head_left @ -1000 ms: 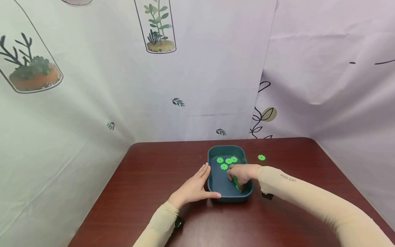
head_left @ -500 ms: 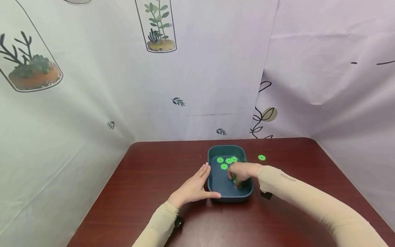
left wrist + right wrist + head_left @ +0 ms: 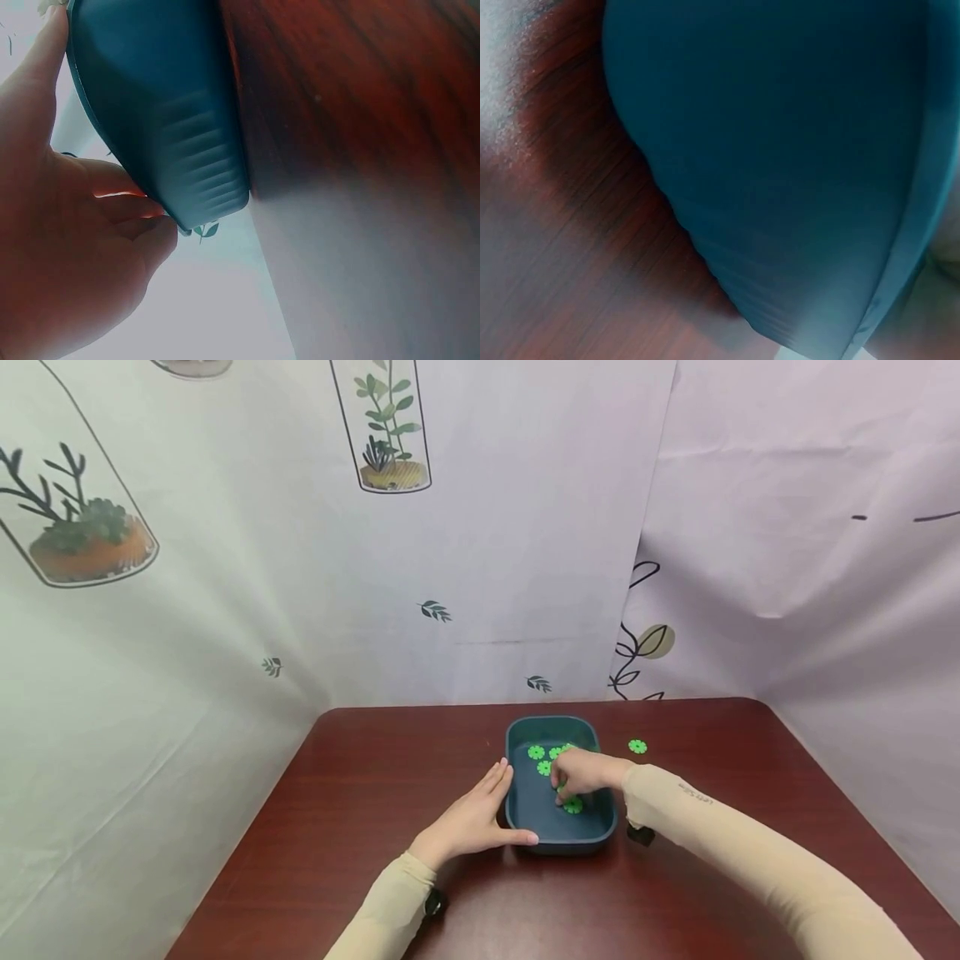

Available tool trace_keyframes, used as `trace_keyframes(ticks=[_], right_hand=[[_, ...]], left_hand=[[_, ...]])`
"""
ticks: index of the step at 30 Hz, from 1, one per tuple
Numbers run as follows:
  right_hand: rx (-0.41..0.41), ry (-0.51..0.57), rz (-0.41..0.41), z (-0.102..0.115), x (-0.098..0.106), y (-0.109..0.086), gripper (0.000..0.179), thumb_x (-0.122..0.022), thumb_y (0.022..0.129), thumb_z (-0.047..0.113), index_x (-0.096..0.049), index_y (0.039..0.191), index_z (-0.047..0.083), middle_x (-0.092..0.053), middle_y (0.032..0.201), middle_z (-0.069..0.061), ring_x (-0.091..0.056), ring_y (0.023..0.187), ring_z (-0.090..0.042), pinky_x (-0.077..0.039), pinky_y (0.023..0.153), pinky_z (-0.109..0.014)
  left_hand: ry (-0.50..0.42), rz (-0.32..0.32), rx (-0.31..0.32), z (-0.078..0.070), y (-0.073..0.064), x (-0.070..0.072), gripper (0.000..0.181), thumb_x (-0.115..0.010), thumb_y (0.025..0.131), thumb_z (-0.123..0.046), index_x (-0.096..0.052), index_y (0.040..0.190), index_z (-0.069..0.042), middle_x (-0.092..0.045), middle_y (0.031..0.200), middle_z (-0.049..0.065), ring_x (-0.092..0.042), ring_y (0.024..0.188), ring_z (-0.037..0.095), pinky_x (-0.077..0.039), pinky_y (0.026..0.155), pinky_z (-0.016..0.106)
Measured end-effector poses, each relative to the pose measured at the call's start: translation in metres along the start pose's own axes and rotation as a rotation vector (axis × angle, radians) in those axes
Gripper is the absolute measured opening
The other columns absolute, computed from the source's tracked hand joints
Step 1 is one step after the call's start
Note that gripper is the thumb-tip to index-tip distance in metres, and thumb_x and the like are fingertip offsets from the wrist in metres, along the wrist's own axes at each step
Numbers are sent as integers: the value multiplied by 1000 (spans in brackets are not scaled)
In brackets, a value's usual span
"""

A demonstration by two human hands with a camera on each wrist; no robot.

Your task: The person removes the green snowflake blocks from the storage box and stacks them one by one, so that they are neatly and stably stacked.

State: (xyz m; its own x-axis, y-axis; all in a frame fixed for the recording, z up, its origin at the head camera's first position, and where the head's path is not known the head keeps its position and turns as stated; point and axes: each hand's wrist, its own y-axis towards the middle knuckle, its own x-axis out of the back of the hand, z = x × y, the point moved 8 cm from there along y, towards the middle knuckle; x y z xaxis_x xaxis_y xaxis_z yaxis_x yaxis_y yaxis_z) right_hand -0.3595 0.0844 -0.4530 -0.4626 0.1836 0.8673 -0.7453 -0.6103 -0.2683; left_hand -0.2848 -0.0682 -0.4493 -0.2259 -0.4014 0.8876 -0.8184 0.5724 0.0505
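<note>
While two beige sleeves reach in from the near side, that of the left arm (image 3: pixel 378 906) with a black device (image 3: pixel 435 902) at its wrist, a reddish-brown desk (image 3: pixel 525 910) spreads beneath them. The left hand (image 3: pixel 471 814) lies spread at the left side of a teal rectangular tray (image 3: pixel 536 814), its straight fingers along the rim and its thumb across the near corner; it clasps nothing. In the left wrist view, ribs mark the tray's outer wall.

The right hand (image 3: pixel 585 772) is inside the tray, over its right half, with fingers bent downward. A green flower-shaped disc (image 3: pixel 573 805) lies just on the near side of those fingers, and a bit of green shows between them; I cannot tell whether they pinch it, as the tray wall hides them in the right wrist view.

Farther in, a cluster of matching green discs (image 3: pixel 544 768) lies on the tray floor, partly covered by the hand. Beyond the tray's right side, a lone green disc (image 3: pixel 637 747) rests on the desk. Behind everything hangs a pale, creased backdrop (image 3: pixel 510 552) printed with leaves and potted plants.
</note>
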Motion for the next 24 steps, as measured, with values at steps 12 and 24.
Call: trace_keyframes(ticks=[12,24], right_hand=[[31,-26,-97,1,14,-6,11,-78,86,4,-79,97,6,-74,95,-2,-69,88,-17,-59,79,-38],[27,28,-293,-1,50,-19,19,-66,88,-6,-78,101,-3,-75,99,-12,-69,81,-17,-59,72,-35]], left_hand=[[9,7,13,2,2,-1,121,-63,79,-80,-19,160,-3,-8,169,10,-9,154,19,-30,117,40],[-9,8,31,2,1,-1,122,-63,77,-81,-20,160,-3,-10,169,11,-9,154,18,-30,117,41]])
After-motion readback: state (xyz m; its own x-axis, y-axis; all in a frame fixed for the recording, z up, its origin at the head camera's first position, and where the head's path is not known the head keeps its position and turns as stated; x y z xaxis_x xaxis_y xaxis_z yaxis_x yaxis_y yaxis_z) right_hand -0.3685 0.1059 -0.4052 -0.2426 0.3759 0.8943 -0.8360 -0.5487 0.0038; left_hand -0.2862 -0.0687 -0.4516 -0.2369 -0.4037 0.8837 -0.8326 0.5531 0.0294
